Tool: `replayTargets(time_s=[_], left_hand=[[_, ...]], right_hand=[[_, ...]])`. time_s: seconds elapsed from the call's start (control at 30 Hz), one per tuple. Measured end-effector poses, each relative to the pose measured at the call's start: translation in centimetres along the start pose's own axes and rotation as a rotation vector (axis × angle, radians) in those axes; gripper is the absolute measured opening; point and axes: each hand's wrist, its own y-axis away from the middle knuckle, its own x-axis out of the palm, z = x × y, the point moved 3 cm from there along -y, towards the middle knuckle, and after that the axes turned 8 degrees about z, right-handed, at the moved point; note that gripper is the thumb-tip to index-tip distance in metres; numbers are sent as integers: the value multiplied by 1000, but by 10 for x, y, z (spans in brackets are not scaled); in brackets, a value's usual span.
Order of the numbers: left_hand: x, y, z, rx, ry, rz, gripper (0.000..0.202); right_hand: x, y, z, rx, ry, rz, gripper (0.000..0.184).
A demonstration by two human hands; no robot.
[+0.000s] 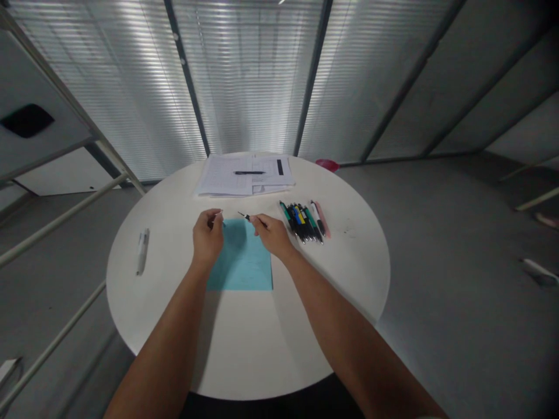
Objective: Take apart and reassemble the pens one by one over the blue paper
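The right hand (pixel 273 234) is pinching a slim black pen (pixel 247 217) near frame centre, its long axis pointing up and left toward the nearer left hand (pixel 208 235), whose fingertips are pressing together on something too small to tell, above a blue paper sheet (pixel 243 263), while a row of pens (pixel 302 222) is lying just right of the right hand

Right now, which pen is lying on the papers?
The black pen across the top of the papers. Other pens lie off the papers: a bunched row to their near right, and a lone white pen at the table's left.
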Motion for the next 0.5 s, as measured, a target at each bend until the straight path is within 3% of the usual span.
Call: replayTargets(time_s=[0.1,0.2,0.5], left_hand=[[12,3,-1,-153,488,23,36],[20,4,-3,-238,775,80,37],[29,2,1,-308,917,125,35]], right_hand=[[0,0,0,-8,6,4,44],[1,-1,-1,-13,4,4,45],[0,-1,0,-14,-7,5,45]])
